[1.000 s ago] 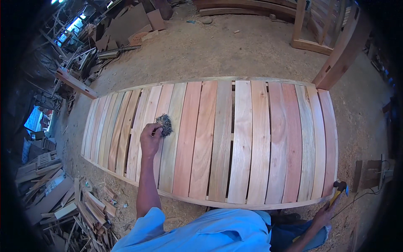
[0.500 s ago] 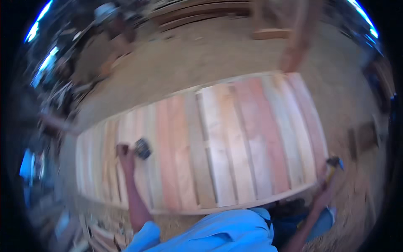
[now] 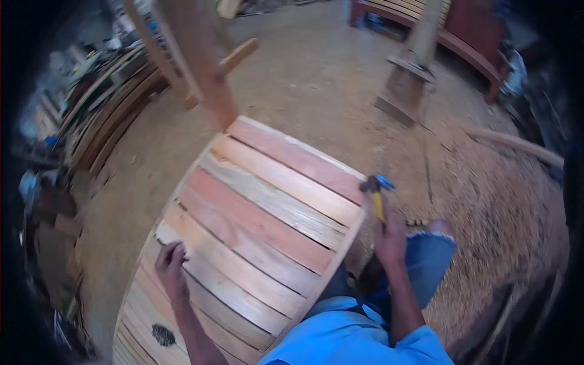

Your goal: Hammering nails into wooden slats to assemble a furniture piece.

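Observation:
A wide panel of pale and reddish wooden slats [image 3: 261, 222] lies in front of me, set side by side on a frame. Over its left part is my left hand [image 3: 172, 261], fingers pinched together; whatever they hold is too small to make out. My right hand [image 3: 390, 240] is wrapped round the yellow handle of a hammer [image 3: 378, 198]. The hammer's dark head, with a blue patch beside it, is raised by the panel's right corner. A dark clump of small pieces [image 3: 163, 334] rests on the slats nearer me, left of my left forearm.
A wooden post [image 3: 198, 67] rises at the panel's far corner. Stacked curved timber [image 3: 121, 112] lies at the left. Farther right stand a post on a block base [image 3: 404, 91] and a reddish slatted bench [image 3: 465, 45]. Wood shavings [image 3: 480, 213] cover the ground at the right.
The view has swung to the right. My left hand has moved along the slats, away from the dark clump, toward the panel's right end. The hammer stays in my right hand.

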Demonstrator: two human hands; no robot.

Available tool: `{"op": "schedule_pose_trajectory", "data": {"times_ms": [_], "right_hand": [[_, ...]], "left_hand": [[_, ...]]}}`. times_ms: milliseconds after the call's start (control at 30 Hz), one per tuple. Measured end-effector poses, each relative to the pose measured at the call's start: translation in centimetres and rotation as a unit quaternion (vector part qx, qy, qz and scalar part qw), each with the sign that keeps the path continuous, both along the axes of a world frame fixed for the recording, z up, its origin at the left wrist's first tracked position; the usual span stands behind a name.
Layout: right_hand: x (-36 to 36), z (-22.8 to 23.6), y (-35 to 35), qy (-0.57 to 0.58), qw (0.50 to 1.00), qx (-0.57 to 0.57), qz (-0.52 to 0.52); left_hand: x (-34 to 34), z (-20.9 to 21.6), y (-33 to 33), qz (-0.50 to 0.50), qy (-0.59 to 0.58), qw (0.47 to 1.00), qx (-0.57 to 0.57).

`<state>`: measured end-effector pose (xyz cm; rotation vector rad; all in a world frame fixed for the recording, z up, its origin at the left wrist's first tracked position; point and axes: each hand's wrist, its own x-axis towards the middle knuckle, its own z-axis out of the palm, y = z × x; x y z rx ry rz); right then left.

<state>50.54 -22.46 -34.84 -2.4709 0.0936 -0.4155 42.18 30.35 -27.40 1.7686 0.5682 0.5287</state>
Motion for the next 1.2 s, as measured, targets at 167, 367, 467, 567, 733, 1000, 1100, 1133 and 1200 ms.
{"op": "schedule_pose_trajectory", "data": {"times_ms": [167,367,467,567,733,1000,1100,1133,1200], "right_hand": [[-1.6,3.8,2.0,0.102,0.991,0.067,-0.055],[-5.2,2.7,1.4,0.064,0.988,0.103,-0.095],[-5.9,2.2,0.8,0.109,0.983,0.107,-0.105],[-6.0,1.7,0.4,0.056,0.995,0.051,-0.072],[-4.1,5.0,1.5,0.015,0.999,0.039,-0.027],[-2.3,5.2,1.5,0.082,0.995,-0.063,-0.012],[-2.5,7.1,1.6,0.029,0.999,-0.017,-0.008],[-2.7,8.4,1.8,-0.040,0.999,0.014,-0.002],[-3.6,10.5,2.3,-0.084,0.996,0.033,-0.015]], "left_hand": [[14.7,-4.7,-17.2,-0.280,-0.060,0.956,0.060],[21.9,-7.8,-33.1,-0.463,-0.049,0.879,0.106],[22.7,-9.6,-34.6,-0.475,-0.148,0.849,0.178],[23.1,-11.1,-34.9,-0.457,-0.154,0.844,0.233],[23.2,-11.2,-35.3,-0.442,-0.139,0.848,0.257],[22.9,-11.4,-35.4,-0.442,-0.095,0.853,0.261],[22.9,-11.8,-35.2,-0.440,-0.081,0.855,0.261],[23.2,-12.1,-34.8,-0.460,-0.080,0.847,0.254],[23.9,-12.9,-33.6,-0.475,-0.093,0.838,0.252]]}}
